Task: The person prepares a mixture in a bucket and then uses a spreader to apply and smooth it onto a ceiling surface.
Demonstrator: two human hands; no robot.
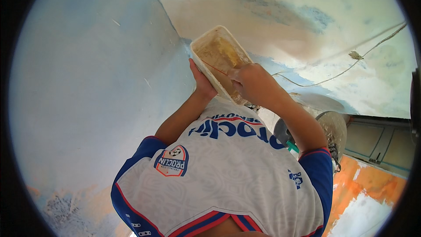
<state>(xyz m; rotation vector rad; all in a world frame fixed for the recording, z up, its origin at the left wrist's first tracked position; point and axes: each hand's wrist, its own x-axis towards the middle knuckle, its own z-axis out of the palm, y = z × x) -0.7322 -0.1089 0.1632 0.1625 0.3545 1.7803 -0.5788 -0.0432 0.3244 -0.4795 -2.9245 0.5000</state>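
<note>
My left hand point(199, 81) grips the near left side of a whitish rectangular plastic tub point(202, 44), held up in front of my chest. The tub's inside point(221, 52) is smeared with yellowish-beige paste. My right hand point(253, 83) reaches into the tub's near right end with its fingers curled. Whatever the fingers hold is hidden inside the tub. A thin red line crosses the tub just ahead of that hand. My white shirt point(228, 171) with blue sleeves fills the lower middle.
A pale blue wall point(87, 83) stands to the left and meets a patched beige-and-white wall point(285, 13) at a corner. A thin cable point(351, 66) runs across the patched wall. A dirty round bucket point(334, 127) sits low right, beside an orange-stained floor point(372, 180).
</note>
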